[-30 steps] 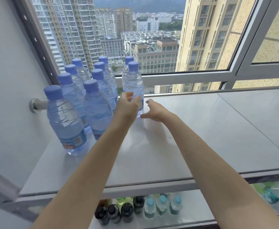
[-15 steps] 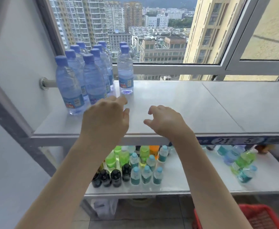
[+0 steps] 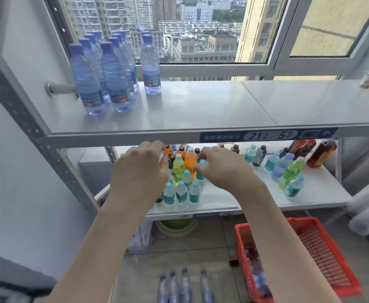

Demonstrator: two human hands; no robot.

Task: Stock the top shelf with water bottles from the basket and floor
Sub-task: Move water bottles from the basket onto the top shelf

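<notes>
Hands lowered, empty; basket holds bottles.

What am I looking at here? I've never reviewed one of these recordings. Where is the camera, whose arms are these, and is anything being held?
The camera is worn on a person's head and looks forward and down, so the two bare arms are the wearer's own. The left hand and right hand are both empty, fingers loosely curled, in front of the shelving. On the top shelf, at its left end by the window, stand the water bottles already stocked. The lower shelf holds assorted drinks. On the floor stand more bottles, beside a red basket with a few inside.
</notes>
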